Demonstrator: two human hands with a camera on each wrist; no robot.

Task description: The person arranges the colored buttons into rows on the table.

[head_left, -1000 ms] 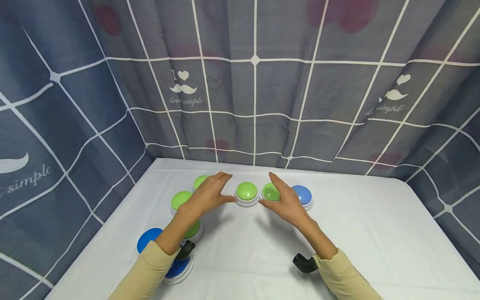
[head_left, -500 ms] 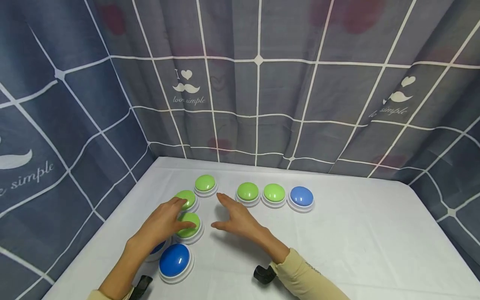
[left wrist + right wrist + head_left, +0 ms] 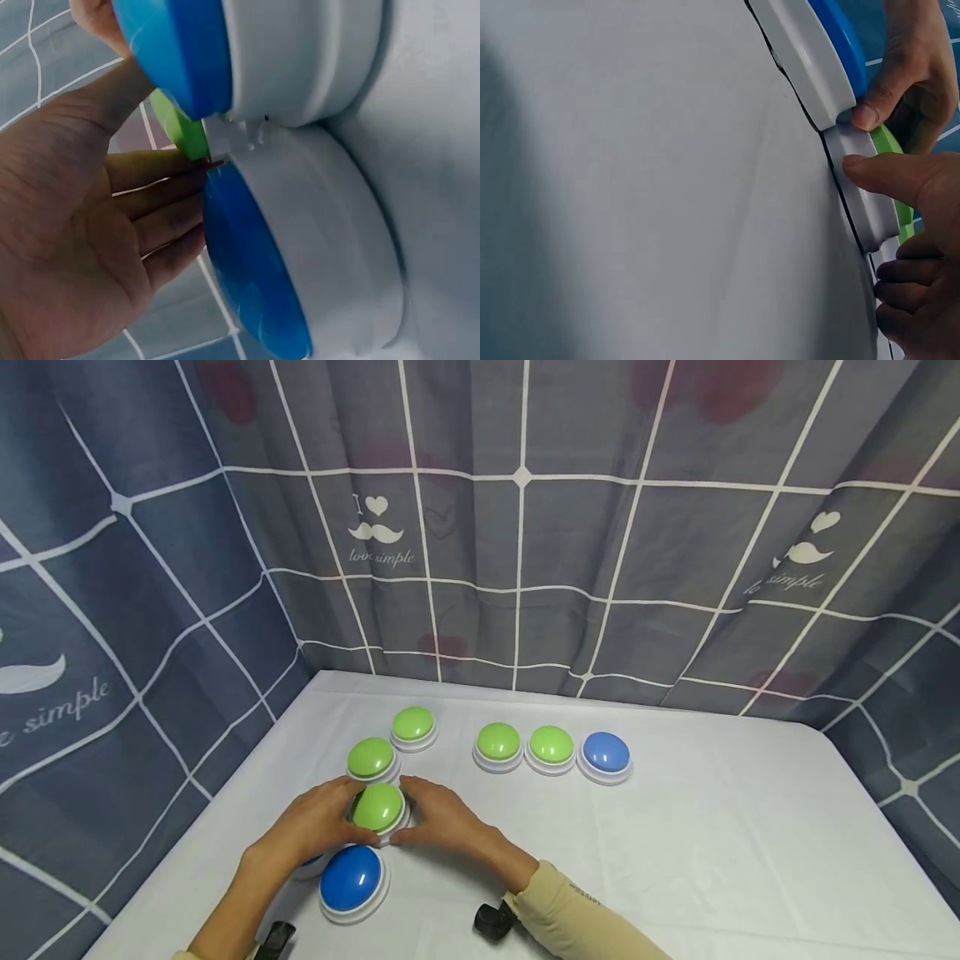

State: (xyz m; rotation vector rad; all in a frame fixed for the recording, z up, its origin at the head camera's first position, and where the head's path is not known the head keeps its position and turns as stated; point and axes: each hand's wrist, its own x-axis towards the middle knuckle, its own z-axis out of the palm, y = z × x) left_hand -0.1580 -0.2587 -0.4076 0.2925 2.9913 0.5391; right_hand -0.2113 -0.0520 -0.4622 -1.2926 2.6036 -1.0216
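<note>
A green push button (image 3: 378,807) on a round white base sits between my two hands in the head view. My left hand (image 3: 318,817) holds it from the left, thumb at the near side of the base and fingers round the far side. From the right, my right hand (image 3: 448,820) grips the same base; in the right wrist view its thumb (image 3: 870,171) presses the white side. Just in front stands a large blue button (image 3: 350,878). A second blue button (image 3: 259,262), mostly hidden by my left hand in the head view, shows in the left wrist view.
Behind the held button are two more green buttons (image 3: 370,757) (image 3: 412,724). Farther right, a row has two green buttons (image 3: 498,742) (image 3: 551,744) and a lighter blue button (image 3: 606,752). A grey checked curtain (image 3: 465,543) surrounds the white-covered table (image 3: 712,827).
Both hands have left the right-hand row and moved left and nearer. They have closed in from either side on the nearest green button and now hold its base.
</note>
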